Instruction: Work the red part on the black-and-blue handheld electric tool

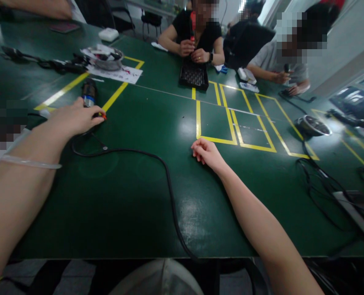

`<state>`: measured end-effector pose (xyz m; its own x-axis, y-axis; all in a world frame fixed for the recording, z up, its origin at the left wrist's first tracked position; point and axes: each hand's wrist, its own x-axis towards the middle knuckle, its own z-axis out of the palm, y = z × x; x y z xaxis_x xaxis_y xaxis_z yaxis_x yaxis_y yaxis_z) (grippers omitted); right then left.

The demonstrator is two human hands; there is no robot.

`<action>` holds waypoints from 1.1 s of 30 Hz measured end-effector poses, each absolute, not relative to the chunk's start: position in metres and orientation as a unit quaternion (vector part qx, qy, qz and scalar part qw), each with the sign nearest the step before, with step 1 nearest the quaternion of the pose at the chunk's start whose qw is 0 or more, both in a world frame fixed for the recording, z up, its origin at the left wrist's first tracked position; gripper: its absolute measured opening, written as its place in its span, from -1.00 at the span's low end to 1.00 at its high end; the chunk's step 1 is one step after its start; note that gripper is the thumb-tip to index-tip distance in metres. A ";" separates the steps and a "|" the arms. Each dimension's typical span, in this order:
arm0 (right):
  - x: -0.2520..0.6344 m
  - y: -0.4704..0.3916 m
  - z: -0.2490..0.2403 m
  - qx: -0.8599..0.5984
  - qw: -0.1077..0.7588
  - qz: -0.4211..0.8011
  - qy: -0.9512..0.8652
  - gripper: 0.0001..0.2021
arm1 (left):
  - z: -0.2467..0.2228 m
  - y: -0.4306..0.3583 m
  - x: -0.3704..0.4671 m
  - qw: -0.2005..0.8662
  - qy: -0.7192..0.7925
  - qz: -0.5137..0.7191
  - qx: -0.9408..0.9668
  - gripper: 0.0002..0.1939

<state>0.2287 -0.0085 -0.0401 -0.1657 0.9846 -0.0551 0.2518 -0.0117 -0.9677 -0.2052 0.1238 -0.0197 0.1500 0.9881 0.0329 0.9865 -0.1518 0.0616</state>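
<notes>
At the left of the table, my left hand (69,118) reaches forward with its fingers curled around a dark corded tool (89,91) with a blue band. The tool's thick end points away from me, and my palm hides much of it. A small orange-and-yellow part (100,116) shows at my fingertips. From under this hand a black cable (168,176) loops across the table to the front edge. My right hand (206,152) rests on the green tabletop (132,205) with curled fingers, below a yellow-taped rectangle. Nothing shows in it.
Across the table, one person works over a black tray (194,76); another sits at the right. A metal bowl (103,57) stands on printed paper (123,74) at the back left. At the right are a round metal-rimmed object (313,125) and tangled cables (319,176).
</notes>
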 end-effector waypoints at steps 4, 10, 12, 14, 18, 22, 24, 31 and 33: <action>0.228 -0.008 -0.041 -0.522 0.379 0.483 -0.593 -0.93 | -0.009 0.114 -0.189 0.019 0.699 -0.041 0.713 -0.32; 0.228 -0.007 -0.043 -0.516 0.379 0.476 -0.603 -0.92 | 0.004 0.084 -0.159 -0.021 0.665 -0.051 0.745 -0.39; 0.227 -0.007 -0.043 -0.517 0.379 0.474 -0.604 -0.92 | 0.008 0.070 -0.146 -0.030 0.650 -0.050 0.758 -0.44; 0.227 -0.007 -0.042 -0.519 0.378 0.475 -0.602 -0.92 | 0.009 0.058 -0.131 -0.034 0.631 -0.044 0.774 -0.48; 0.226 -0.007 -0.040 -0.521 0.376 0.479 -0.598 -0.92 | 0.005 0.037 -0.099 -0.049 0.593 -0.029 0.804 -0.53; 0.227 -0.008 -0.037 -0.508 0.378 0.478 -0.609 -0.92 | 0.000 0.015 -0.060 -0.048 0.572 -0.009 0.819 -0.59; 0.227 -0.010 -0.036 -0.500 0.376 0.472 -0.621 -0.90 | 0.000 0.003 -0.038 -0.043 0.559 0.004 0.828 -0.63; 0.218 -0.016 -0.036 -0.486 0.331 0.436 -0.682 -0.80 | 0.002 -0.029 0.023 -0.037 0.520 0.022 0.853 -0.69; 0.215 -0.016 -0.039 -0.485 0.327 0.426 -0.691 -0.78 | 0.001 -0.032 0.033 -0.038 0.513 0.023 0.857 -0.68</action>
